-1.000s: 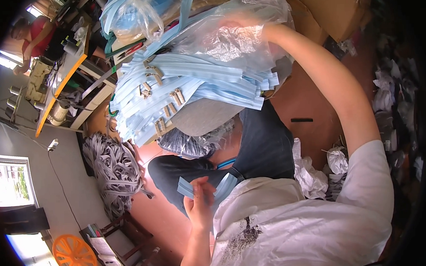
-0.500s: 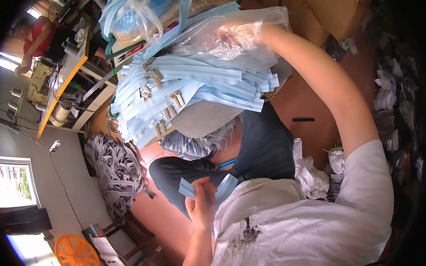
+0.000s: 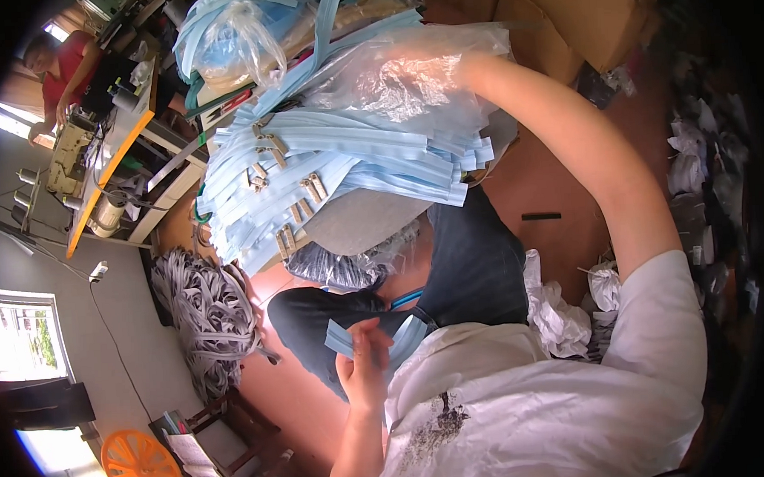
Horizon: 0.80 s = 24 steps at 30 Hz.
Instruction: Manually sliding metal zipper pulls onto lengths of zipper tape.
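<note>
My left hand [image 3: 364, 376] is closed around a light-blue zipper strip [image 3: 408, 333], which curves up on both sides of the fingers above my lap. Stretched far forward, my right hand [image 3: 419, 73] is at a clear plastic bag [image 3: 353, 65], apparently inside it; glare and crumpled film hide the fingers. Just nearer than the bag lies a big pile of light-blue zipper strips [image 3: 344, 142], fanned over a rounded grey-topped support [image 3: 369, 224]. Several small brass-coloured metal pieces [image 3: 313, 188] sit on the strips.
A heap of grey strips [image 3: 202, 314] lies on the floor at left. Another person [image 3: 72, 73] is by a sewing machine [image 3: 73, 158] on an orange-edged table. Crumpled white material [image 3: 560, 316] lies at right, brown cardboard [image 3: 581, 17] behind. An orange wheel [image 3: 140, 466] stands lower left.
The whole view has shifted slightly. My left hand still holds the zipper strip, and my right hand stays at the plastic bag. The other person's arms have moved a little.
</note>
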Each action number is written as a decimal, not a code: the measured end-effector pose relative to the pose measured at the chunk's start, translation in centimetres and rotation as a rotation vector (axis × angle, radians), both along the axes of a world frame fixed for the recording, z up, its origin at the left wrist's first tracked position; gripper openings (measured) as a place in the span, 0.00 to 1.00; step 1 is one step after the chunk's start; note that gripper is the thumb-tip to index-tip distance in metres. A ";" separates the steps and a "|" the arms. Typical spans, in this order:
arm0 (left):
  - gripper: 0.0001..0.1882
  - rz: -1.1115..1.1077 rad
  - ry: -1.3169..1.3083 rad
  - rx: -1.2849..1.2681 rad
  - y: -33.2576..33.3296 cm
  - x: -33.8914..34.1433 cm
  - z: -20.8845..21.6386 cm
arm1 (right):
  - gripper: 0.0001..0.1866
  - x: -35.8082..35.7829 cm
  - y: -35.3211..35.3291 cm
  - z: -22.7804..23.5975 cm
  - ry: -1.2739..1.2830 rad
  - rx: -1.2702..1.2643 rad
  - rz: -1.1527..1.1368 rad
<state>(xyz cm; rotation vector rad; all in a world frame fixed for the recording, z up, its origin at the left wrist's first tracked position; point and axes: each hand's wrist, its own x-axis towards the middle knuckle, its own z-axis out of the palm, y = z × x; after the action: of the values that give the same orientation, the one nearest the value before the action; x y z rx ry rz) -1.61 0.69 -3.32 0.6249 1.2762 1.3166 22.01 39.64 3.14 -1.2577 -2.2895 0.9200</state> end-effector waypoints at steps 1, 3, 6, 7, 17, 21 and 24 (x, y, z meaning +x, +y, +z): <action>0.17 -0.001 -0.004 0.007 0.0 0.0 -0.1 | 0.14 -0.2 -0.8 0.9 -0.001 0.002 0.001; 0.16 -0.004 -0.009 0.005 0.0 0.0 -0.2 | 0.12 -0.4 -2.0 2.1 -0.448 0.457 0.191; 0.16 -0.005 -0.009 0.002 -0.1 -0.2 -0.3 | 0.10 0.2 -2.0 -0.4 0.082 0.297 0.201; 0.16 -0.004 -0.005 0.001 -0.1 -0.2 -0.3 | 0.10 0.4 -1.3 -0.7 0.083 0.297 0.200; 0.17 0.020 0.017 -0.006 -0.1 -0.3 0.1 | 0.14 0.5 0.0 -0.7 0.020 0.250 -0.009; 0.17 0.028 0.024 -0.014 -0.3 -0.5 0.1 | 0.15 0.6 1.1 -0.6 -0.213 0.516 0.113; 0.17 0.035 0.029 -0.028 -0.3 -0.6 0.0 | 0.14 0.3 1.6 -1.4 -0.256 0.646 0.062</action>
<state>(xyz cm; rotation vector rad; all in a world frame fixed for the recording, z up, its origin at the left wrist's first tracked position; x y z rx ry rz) -2.20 0.43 -3.27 0.6065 1.3319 1.3200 22.27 41.22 1.69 -1.0522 -2.5213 -0.0023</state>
